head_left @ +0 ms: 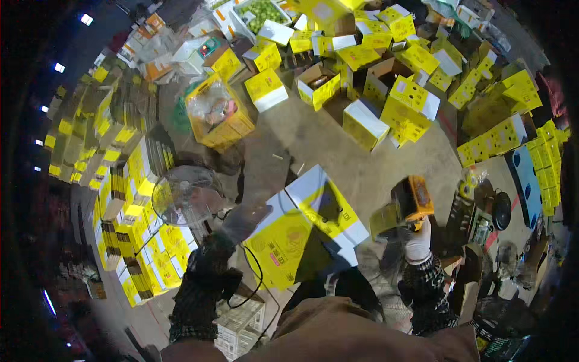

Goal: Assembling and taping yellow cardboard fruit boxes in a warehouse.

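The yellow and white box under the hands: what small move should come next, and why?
Probably bring the right hand, gloved and holding an orange tool, down to the box. The tool is beside the box, apart from it. The left hand is blurred at the box's left edge, so its grip is unclear.

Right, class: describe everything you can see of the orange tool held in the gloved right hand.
The boxy orange and black handheld tool looks like hard plastic. It is held up above the grey concrete floor, gripped from below by the right hand in a white glove. A blurred yellowish part juts from its left side, towards the yellow and white cardboard box. Whether it touches the box cannot be told. What kind of tool it is stays unclear.
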### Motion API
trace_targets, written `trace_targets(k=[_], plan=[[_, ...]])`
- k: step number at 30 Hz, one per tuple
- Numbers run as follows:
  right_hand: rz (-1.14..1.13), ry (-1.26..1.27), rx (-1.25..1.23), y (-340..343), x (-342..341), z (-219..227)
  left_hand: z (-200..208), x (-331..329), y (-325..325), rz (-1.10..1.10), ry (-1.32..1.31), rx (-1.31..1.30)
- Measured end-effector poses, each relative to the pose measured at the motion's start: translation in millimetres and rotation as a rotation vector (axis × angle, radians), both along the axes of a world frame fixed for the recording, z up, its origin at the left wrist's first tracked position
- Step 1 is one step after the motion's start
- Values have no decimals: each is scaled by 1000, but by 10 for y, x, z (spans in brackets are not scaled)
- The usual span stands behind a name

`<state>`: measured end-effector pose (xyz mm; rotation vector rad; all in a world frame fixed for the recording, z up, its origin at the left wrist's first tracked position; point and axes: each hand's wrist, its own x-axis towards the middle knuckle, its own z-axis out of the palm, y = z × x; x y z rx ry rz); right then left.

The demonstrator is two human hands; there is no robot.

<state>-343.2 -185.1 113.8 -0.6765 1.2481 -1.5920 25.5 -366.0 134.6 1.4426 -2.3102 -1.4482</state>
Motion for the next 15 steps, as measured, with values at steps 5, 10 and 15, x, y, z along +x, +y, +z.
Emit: trace_targets(k=[5,10,15], plan=[[0,-40,270,859,453,-868,-2133,454,-152,138,-484,-279],[43,-426,375,1145,863,-725,-2861,580,410,239,-697,-207],[468,62,437,772,1065,-716,-2590,1604,651,345,-401,-407]])
